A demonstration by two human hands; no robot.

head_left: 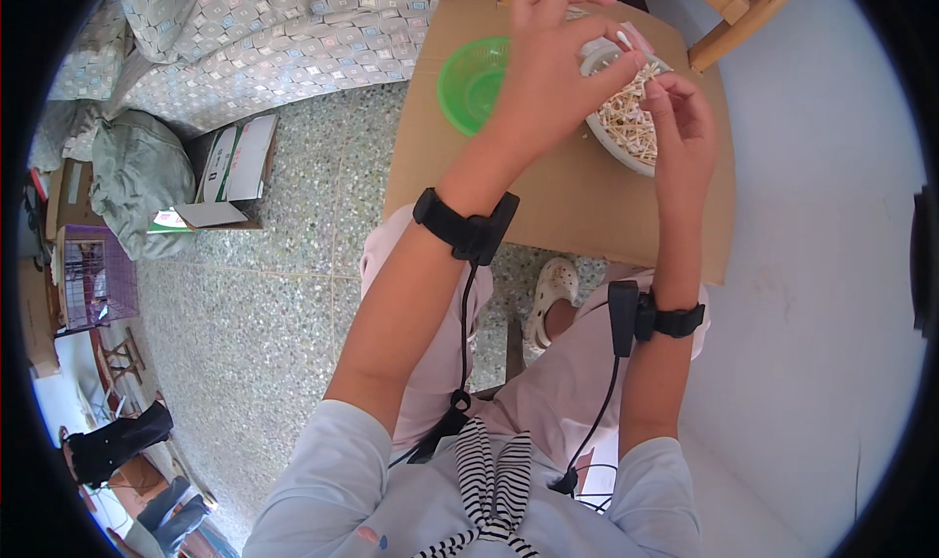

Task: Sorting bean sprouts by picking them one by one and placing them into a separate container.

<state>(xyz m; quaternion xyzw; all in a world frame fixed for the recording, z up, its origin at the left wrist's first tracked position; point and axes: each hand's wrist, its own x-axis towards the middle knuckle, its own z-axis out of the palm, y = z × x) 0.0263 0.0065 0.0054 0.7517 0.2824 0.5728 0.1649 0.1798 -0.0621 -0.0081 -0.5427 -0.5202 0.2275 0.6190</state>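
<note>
A white bowl (641,165) heaped with cotton swabs (628,128) stands at the far right of the cardboard-topped table (577,211). My left hand (562,64) is over the bowl's left side, thumb and index finger curled together. One cotton swab (624,39) shows its white tip at those fingers. Close by on the right, my right hand (685,123) is closed in a pinch above the bowl's right rim. Swab tips show beside its fingertips, but what it pinches is hidden. Left of my left hand sits a green plastic bowl (468,103), partly covered by that hand.
A wooden chair (748,20) stands beyond the table's far right corner, and a pale wall (812,225) runs along the right. To the left are a patterned cloth cover (284,40), an open carton (235,172) and a purple wire cage (98,276). Cables hang from both wristbands.
</note>
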